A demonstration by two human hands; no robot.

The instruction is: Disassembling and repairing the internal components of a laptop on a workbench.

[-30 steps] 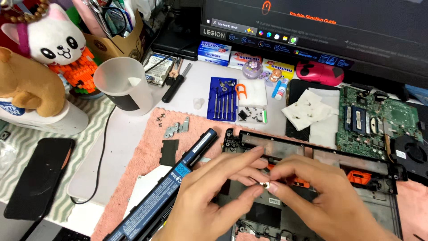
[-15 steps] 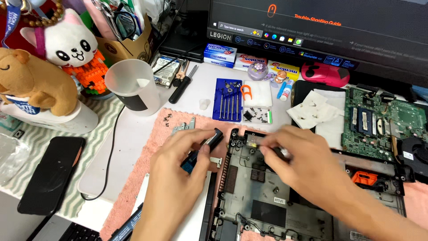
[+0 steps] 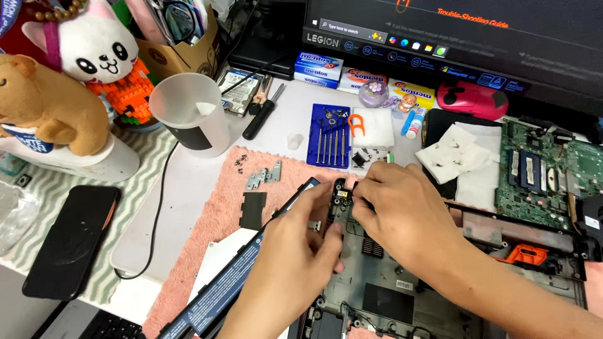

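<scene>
Black plastic laptop base shell (image 3: 402,295), lying on the pink cloth mat (image 3: 207,220), has its upper-left hinge corner pinched between the curled fingers of the left hand (image 3: 304,242) and the knuckles-up right hand (image 3: 392,207).

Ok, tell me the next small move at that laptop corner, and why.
Probably steady the laptop base with the left hand while the right hand works the small part at the top-left corner: both hands' fingers meet there, and the base lies loose on the pink mat.
</scene>
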